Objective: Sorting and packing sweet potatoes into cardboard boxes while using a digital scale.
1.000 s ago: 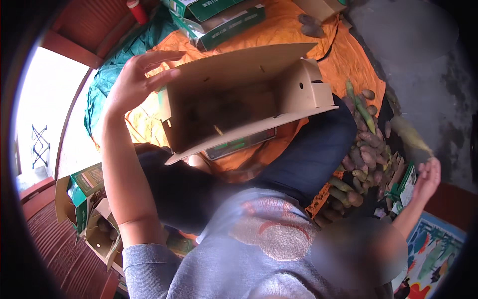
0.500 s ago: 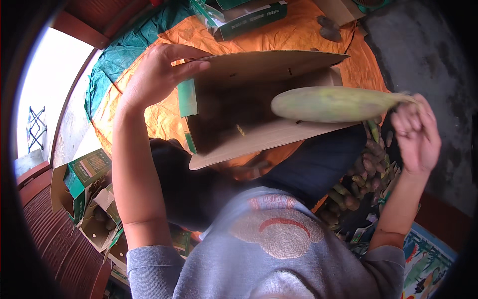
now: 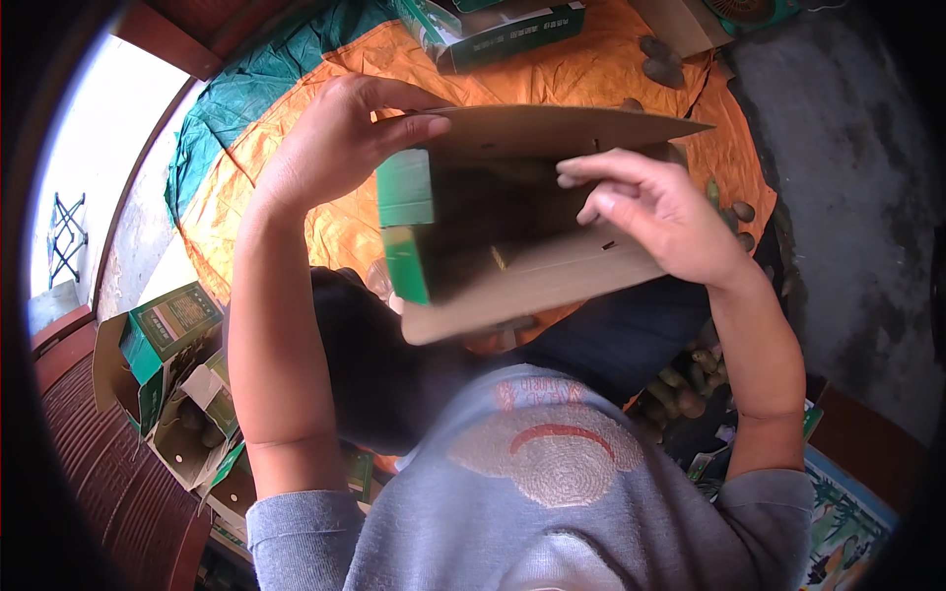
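A brown cardboard box [image 3: 532,281] with green printed end flaps is held up in front of me, its open side facing me. My left hand [image 3: 330,148] grips its upper left edge and top flap. My right hand [image 3: 655,212] lies over the opening on the right, fingers curled at the inside of the box. What lies inside the box is dark and hidden.
An orange and teal tarp [image 3: 296,128] covers the ground ahead. More green boxes [image 3: 503,25] lie at its far edge. A heap of green-brown produce [image 3: 690,384] sits at my right. Open cartons [image 3: 168,374] stand at my left on a red-brown floor.
A second ago my right hand was down at the produce heap. It came up with a long green piece, and now that piece is out of sight and the hand is at the box opening.
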`<move>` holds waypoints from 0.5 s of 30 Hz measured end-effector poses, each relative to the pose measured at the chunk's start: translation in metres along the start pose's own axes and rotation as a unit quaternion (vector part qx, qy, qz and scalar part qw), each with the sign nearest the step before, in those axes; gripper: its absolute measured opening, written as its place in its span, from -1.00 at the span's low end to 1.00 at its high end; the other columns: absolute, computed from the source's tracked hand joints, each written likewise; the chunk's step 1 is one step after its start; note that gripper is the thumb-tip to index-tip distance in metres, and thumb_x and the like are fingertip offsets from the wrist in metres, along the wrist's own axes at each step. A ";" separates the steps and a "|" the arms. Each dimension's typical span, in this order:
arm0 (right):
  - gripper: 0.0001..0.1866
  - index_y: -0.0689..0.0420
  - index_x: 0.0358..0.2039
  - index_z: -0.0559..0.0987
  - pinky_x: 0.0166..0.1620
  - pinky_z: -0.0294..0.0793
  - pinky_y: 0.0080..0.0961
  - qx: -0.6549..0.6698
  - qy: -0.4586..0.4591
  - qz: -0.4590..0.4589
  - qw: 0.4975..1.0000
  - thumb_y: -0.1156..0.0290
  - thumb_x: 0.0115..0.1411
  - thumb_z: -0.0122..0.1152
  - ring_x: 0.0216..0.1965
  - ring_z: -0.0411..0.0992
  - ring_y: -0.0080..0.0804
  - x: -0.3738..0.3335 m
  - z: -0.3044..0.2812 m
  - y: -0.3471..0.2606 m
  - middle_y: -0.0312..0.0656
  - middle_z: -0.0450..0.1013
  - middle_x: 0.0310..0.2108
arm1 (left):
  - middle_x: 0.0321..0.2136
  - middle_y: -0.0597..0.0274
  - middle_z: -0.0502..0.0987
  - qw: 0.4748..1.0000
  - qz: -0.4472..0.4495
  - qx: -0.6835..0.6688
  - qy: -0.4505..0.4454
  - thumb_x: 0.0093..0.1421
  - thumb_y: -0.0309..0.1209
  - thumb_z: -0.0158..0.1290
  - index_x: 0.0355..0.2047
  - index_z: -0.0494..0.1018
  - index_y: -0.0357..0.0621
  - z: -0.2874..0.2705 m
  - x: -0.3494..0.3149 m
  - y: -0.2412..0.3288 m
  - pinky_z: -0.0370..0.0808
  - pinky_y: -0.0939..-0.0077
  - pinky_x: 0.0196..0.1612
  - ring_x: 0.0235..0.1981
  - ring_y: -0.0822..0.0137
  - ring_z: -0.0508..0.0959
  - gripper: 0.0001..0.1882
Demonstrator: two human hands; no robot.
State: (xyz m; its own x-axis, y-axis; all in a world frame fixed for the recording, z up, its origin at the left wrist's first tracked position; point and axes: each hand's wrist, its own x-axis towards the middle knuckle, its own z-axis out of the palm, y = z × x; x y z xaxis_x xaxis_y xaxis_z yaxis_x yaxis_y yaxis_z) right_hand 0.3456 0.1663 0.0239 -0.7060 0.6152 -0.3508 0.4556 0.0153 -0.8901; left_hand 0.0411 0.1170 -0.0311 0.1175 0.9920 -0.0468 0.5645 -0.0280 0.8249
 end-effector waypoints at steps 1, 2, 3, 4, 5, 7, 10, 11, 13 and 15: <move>-0.64 0.29 0.11 0.49 -0.01 0.50 -0.49 0.014 0.026 -0.048 0.998 0.59 0.30 0.04 -0.15 0.52 -0.49 -0.003 -0.006 -0.003 -0.13 0.53 -0.07 | -0.22 0.08 0.68 1.000 0.001 0.000 -0.001 0.24 -0.26 0.21 -0.16 0.62 -0.27 0.000 -0.001 -0.001 0.54 0.38 -0.03 -0.15 0.26 0.66 -0.69; -0.64 0.30 0.11 0.48 0.01 0.49 -0.49 -0.005 0.062 -0.057 0.996 0.58 0.31 0.03 -0.16 0.52 -0.48 -0.010 -0.016 -0.005 -0.11 0.52 -0.04 | -0.22 0.08 0.68 1.000 -0.003 0.015 0.007 0.24 -0.26 0.21 -0.16 0.62 -0.28 -0.001 -0.003 -0.004 0.54 0.39 -0.03 -0.15 0.28 0.66 -0.69; -0.64 0.30 0.12 0.48 -0.01 0.49 -0.51 -0.017 0.098 -0.081 0.992 0.56 0.32 0.04 -0.16 0.52 -0.48 -0.021 -0.027 -0.002 -0.10 0.52 -0.02 | -0.23 0.09 0.68 1.000 -0.002 0.028 0.013 0.25 -0.27 0.21 -0.16 0.62 -0.29 0.000 -0.003 -0.005 0.54 0.41 -0.03 -0.15 0.29 0.65 -0.68; -0.64 0.30 0.12 0.48 -0.01 0.48 -0.52 -0.014 0.148 -0.082 0.985 0.54 0.32 0.05 -0.16 0.52 -0.48 -0.034 -0.040 0.003 -0.09 0.52 -0.02 | -0.21 0.10 0.68 0.999 0.003 0.034 0.011 0.25 -0.28 0.21 -0.14 0.61 -0.30 0.000 -0.005 -0.003 0.53 0.43 -0.03 -0.17 0.33 0.65 -0.68; -0.64 0.31 0.11 0.48 -0.01 0.48 -0.53 -0.012 0.205 -0.082 0.975 0.53 0.32 0.06 -0.15 0.52 -0.48 -0.053 -0.054 0.008 -0.08 0.51 -0.02 | -0.21 0.10 0.68 0.999 0.012 0.032 0.006 0.25 -0.28 0.21 -0.14 0.61 -0.30 0.001 -0.003 -0.002 0.53 0.43 -0.03 -0.17 0.33 0.65 -0.68; -0.64 0.33 0.12 0.47 -0.01 0.47 -0.53 -0.007 0.331 -0.071 0.941 0.49 0.34 0.07 -0.17 0.51 -0.50 -0.090 -0.078 0.023 -0.07 0.52 -0.05 | -0.21 0.10 0.67 1.000 0.007 0.023 0.000 0.25 -0.29 0.21 -0.11 0.61 -0.30 0.000 -0.005 -0.004 0.53 0.44 -0.02 -0.18 0.36 0.63 -0.67; -0.63 0.30 0.15 0.44 -0.08 0.47 -0.58 0.048 0.491 -0.047 0.869 0.48 0.36 0.08 -0.24 0.51 -0.54 -0.161 -0.122 0.082 -0.11 0.54 -0.13 | -0.22 0.15 0.67 1.000 -0.019 -0.019 0.001 0.28 -0.28 0.19 -0.06 0.57 -0.36 0.007 -0.004 -0.005 0.51 0.51 -0.05 -0.18 0.43 0.60 -0.64; -0.63 0.30 0.15 0.44 -0.08 0.47 -0.58 0.052 0.499 -0.044 0.864 0.48 0.36 0.08 -0.24 0.51 -0.54 -0.188 -0.134 0.112 -0.11 0.54 -0.13 | -0.22 0.16 0.66 0.999 -0.034 -0.042 -0.002 0.29 -0.28 0.18 -0.05 0.57 -0.36 0.006 -0.007 -0.004 0.51 0.52 -0.05 -0.17 0.43 0.60 -0.63; -0.65 0.28 0.13 0.46 -0.13 0.51 -0.59 0.080 0.579 0.043 0.810 0.51 0.35 0.07 -0.26 0.51 -0.52 -0.261 -0.152 0.183 -0.13 0.54 -0.14 | -0.12 0.10 0.63 0.988 -0.021 -0.149 -0.039 0.36 -0.28 0.07 0.03 0.52 -0.37 0.012 0.001 0.006 0.45 0.51 0.06 -0.07 0.41 0.58 -0.61; -0.69 0.25 0.09 0.49 -0.21 0.53 -0.56 0.101 0.619 0.124 0.769 0.53 0.35 0.07 -0.30 0.51 -0.50 -0.327 -0.144 0.261 -0.14 0.54 -0.13 | 0.01 0.02 0.58 0.985 0.047 -0.163 0.011 0.43 -0.33 -0.08 0.10 0.45 -0.41 0.011 0.006 -0.003 0.39 0.42 0.19 0.07 0.30 0.54 -0.61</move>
State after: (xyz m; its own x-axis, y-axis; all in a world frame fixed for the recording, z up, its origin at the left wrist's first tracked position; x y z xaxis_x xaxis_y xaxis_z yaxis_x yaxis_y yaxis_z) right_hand 0.7732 0.0823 -0.0519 0.5036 0.8599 -0.0833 0.3107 -0.2703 -0.9113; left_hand 0.0491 0.1215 -0.0396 0.1375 0.9894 0.0477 0.2581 -0.0823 0.9626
